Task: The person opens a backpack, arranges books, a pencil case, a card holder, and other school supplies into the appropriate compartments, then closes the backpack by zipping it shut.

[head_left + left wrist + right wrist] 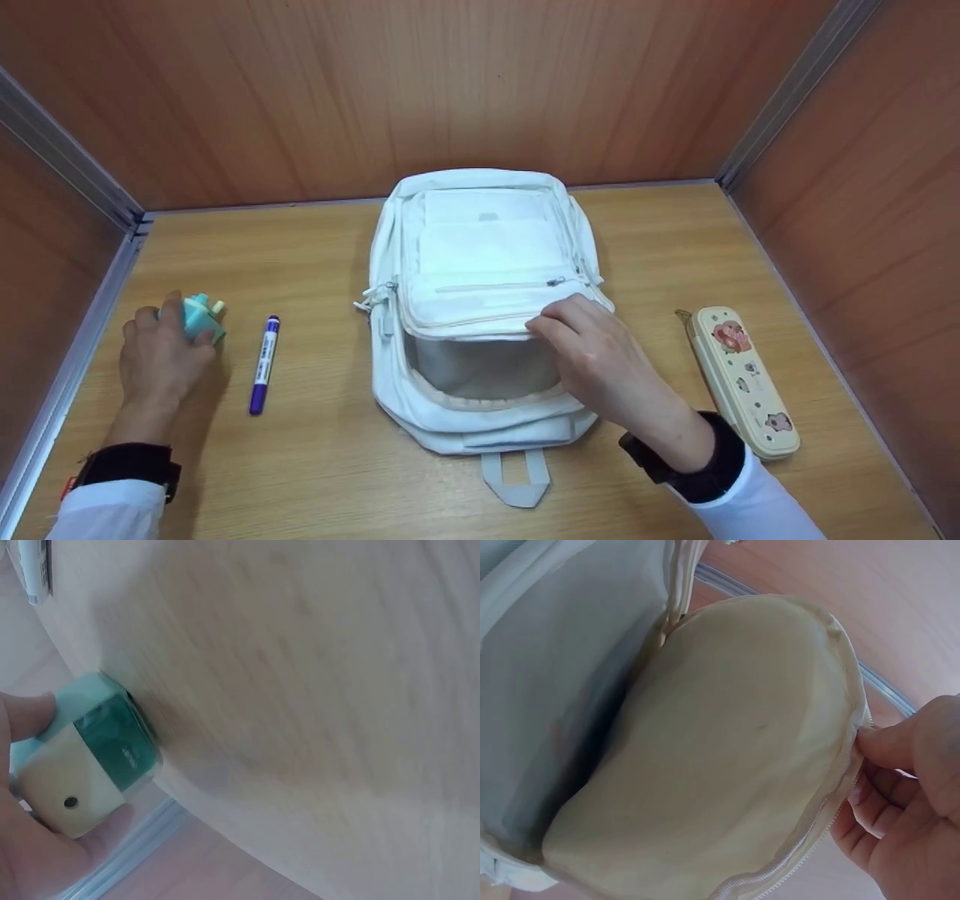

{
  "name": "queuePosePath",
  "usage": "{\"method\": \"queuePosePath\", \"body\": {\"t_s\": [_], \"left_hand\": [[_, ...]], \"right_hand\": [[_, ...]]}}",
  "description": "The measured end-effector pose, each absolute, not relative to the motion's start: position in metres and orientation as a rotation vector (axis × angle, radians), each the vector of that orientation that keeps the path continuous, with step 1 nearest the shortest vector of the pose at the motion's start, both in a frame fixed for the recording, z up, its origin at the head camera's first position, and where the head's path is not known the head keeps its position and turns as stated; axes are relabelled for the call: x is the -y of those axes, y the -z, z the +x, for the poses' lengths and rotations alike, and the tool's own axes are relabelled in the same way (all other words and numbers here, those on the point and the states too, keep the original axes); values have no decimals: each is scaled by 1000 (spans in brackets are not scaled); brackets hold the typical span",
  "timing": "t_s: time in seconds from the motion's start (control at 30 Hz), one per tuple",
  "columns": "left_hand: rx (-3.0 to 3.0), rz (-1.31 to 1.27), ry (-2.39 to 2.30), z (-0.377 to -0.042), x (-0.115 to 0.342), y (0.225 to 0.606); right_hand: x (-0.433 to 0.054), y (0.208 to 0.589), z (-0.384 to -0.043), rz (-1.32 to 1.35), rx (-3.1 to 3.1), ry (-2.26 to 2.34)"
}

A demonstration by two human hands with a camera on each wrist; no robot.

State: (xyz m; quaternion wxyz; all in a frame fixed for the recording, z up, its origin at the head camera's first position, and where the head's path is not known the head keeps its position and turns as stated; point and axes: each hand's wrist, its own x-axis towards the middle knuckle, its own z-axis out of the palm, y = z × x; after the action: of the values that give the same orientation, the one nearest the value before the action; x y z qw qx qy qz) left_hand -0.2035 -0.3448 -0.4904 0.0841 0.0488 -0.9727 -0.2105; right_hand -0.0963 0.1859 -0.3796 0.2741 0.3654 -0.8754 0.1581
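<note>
A white backpack [484, 244] lies on the table, its main compartment unzipped at the near end. My right hand [611, 360] pinches the zipped edge of the raised front flap [735, 735]; in the right wrist view the dark inside of the bag shows beside it. At the far left, my left hand [161, 360] grips a teal pencil sharpener [199, 318] on the table. The left wrist view shows the sharpener's cream front [71, 780] with a round hole, between thumb and fingers.
A purple and white marker [264, 365] lies between the left hand and the backpack. To the right of the bag is a cream pencil case [742, 379] with cartoon pictures. Wooden panels [480, 90] enclose the table's back and sides.
</note>
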Motion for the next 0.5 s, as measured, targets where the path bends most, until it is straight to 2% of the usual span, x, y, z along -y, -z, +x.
{"method": "queuePosePath", "body": {"t_s": [0.2, 0.5], "left_hand": [[2677, 23, 652, -188, 321, 481], [2323, -312, 929, -152, 237, 468]], "right_hand": [[-184, 379, -101, 1005, 2303, -428], [-185, 374, -105, 983, 2300, -427]]}}
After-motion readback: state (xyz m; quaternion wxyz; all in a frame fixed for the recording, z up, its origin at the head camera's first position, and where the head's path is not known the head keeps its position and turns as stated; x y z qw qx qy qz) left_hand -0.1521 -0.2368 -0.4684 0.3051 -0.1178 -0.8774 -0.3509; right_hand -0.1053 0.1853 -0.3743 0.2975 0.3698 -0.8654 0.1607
